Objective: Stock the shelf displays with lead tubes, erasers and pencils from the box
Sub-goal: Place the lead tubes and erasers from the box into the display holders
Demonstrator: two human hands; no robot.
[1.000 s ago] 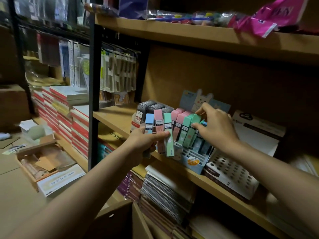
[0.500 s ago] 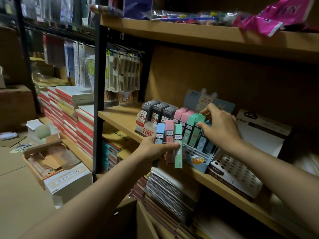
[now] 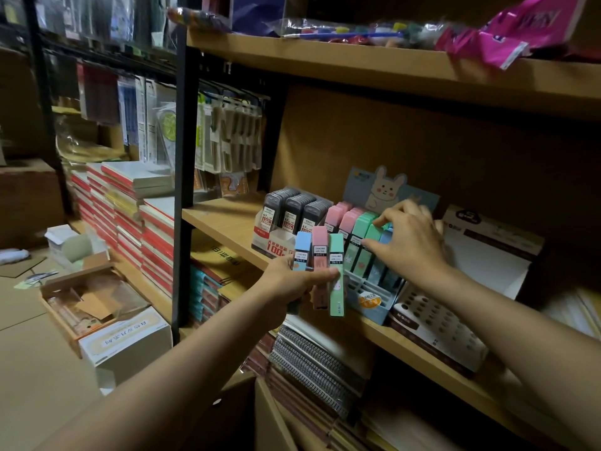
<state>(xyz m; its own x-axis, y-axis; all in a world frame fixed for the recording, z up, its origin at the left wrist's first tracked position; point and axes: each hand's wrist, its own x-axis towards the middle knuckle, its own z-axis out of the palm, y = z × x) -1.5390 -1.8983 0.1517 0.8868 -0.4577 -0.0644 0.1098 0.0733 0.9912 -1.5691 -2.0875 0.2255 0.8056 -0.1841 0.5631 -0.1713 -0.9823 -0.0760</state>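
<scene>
Stationery crowds the wooden shelf [image 3: 224, 222] at chest height: a red-and-white display [image 3: 276, 237] holding dark lead tubes [image 3: 294, 208] stands at the left, and a white perforated display [image 3: 432, 323] lies tilted at the right. Between them sits the rabbit display [image 3: 374, 299] (a blue card box with a cartoon rabbit on its backboard), its slots filled with pink, green and blue pastel lead tubes [image 3: 354, 232] standing in rows. Spiral notebooks [image 3: 312, 362] are stacked on the shelf below, and an open cardboard box [image 3: 97, 301] lies on the floor at the left beside stacked red-edged books [image 3: 146, 229].

The left hand [image 3: 292, 284] hovers in front of the shelf edge, its fingers [image 3: 331, 276] curled round three held tubes [image 3: 320, 271], blue, pink and green, fanned upright side by side. The right hand [image 3: 409, 245] reaches over the rabbit display, thumb and forefinger pinching the top of a green tube [image 3: 370, 232] that stands in the rows, the other fingers loosely bent above the blue ones.
</scene>
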